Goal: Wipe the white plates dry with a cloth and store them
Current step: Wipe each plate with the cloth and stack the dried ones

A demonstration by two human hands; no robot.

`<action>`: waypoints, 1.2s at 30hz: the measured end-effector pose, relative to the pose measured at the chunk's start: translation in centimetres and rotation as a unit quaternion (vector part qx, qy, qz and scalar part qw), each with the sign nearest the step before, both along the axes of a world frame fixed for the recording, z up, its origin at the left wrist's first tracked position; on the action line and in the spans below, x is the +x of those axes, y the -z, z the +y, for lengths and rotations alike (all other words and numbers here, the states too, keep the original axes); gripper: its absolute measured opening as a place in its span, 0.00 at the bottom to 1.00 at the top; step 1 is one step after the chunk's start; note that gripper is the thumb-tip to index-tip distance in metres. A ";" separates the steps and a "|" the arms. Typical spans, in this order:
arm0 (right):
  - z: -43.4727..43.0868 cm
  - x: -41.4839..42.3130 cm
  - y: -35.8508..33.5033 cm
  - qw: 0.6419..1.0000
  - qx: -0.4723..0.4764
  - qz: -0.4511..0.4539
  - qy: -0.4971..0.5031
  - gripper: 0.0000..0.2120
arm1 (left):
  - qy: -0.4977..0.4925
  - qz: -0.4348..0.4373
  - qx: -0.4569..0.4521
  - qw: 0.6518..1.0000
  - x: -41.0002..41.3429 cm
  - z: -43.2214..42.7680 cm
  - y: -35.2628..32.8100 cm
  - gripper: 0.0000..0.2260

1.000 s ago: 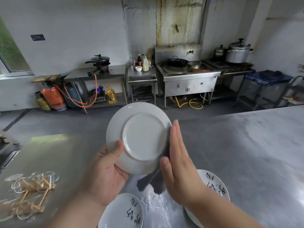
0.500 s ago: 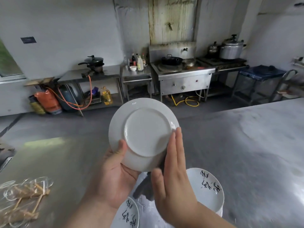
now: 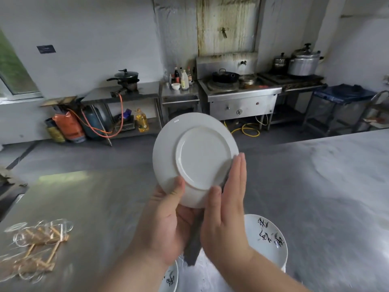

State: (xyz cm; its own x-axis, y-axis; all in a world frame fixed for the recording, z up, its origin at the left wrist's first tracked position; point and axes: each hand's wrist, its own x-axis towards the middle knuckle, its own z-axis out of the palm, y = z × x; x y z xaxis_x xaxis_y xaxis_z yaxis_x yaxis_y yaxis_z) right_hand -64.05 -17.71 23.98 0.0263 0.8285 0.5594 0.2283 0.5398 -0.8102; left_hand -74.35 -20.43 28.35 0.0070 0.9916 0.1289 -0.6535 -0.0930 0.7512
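Centrally, white plate between hands: left hand grips lower rim; right hand, flat, presses cloth to edge.

Bare left forearm, bare right forearm

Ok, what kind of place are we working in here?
Most likely a commercial kitchen: a steel wok range, a large pressure cooker, and a gas cylinder on an orange hose.
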 end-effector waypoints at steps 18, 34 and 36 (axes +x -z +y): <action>-0.5 1.8 0.3 0.969 -0.055 -0.198 -0.141 0.45 | -0.065 -0.007 -0.055 0.996 -3.6 0.5 -0.3 0.24; -2.4 -3.9 -0.2 0.984 -0.115 -0.111 -0.080 0.48 | -0.047 -0.061 -0.047 0.996 -3.4 0.4 0.4 0.22; -0.9 -3.9 -1.4 0.987 -0.120 -0.075 -0.081 0.45 | -0.019 -0.072 -0.042 0.996 -3.6 0.4 0.2 0.25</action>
